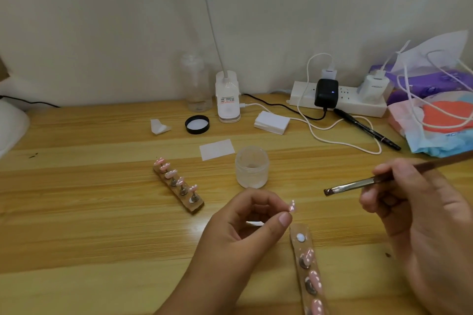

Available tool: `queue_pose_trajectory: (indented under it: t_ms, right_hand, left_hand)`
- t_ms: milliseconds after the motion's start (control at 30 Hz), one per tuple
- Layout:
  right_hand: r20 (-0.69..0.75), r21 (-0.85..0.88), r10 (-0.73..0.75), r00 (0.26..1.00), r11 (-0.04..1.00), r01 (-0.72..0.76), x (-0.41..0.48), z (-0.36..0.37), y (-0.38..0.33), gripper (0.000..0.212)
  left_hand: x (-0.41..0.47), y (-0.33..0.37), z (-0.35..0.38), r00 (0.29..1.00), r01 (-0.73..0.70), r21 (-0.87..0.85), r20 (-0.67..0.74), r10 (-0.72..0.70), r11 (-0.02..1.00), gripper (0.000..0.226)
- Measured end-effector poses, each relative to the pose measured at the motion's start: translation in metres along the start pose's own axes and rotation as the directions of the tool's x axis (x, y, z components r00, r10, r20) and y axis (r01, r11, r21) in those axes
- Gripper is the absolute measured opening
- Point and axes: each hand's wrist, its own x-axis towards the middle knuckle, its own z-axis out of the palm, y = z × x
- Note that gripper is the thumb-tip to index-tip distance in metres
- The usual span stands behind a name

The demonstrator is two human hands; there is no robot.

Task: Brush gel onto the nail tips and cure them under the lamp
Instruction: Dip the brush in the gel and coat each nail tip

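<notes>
1. L hand [245, 227] is hovering low-centre over the tabletop [89, 212]. Thumb + forefinger are pinching one pink nail tip [292, 206]; the other fingers [263, 198] are curling loosely.
2. R hand [409, 202] is gripping a flat brush [358, 183] pen-style, fingers wrapping the handle. The bristle end is pointing left in the air, near the nail tip but apart from it.
3. Open gel jar [252, 167] is standing just behind L hand. Its black lid [197, 124] is lying farther back, inner side up.
4. Wooden holder strip [179, 184] w/ several pink tips is lying diagonally, left of the jar.
5. 2nd strip [308, 268] is lying by the bottom edge, right of L hand, carrying 3 tips. Its top slot is showing a bare white dot.
6. White gooseneck lamp [227, 97] is standing at the back by the wall, w/ a clear bottle [195, 84] just left of it.
7. Power strip [337, 100] w/ chargers, pen [366, 129], wipe stack [271, 122] and tissue packs [435, 120] are sitting back-right.
</notes>
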Motion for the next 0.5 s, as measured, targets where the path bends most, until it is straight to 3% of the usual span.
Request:
queue_pose_trajectory:
  t_ms: [133, 500]
  right_hand:
    - [0.051, -0.019, 0.034, 0.998, 0.999, -0.033, -0.004, -0.001, 0.002, 0.046]
    - [0.163, -0.091, -0.016, 0.986, 0.995, 0.031, -0.013, 0.006, 0.000, 0.039]
  left_hand:
    - [0.000, -0.001, 0.001, 1.000, 0.000, 0.026, 0.016, 0.000, 1.000, 0.017]
    - [-0.002, -0.001, 0.001, 0.999, -0.001, 0.076, 0.054, -0.003, 0.997, 0.016]
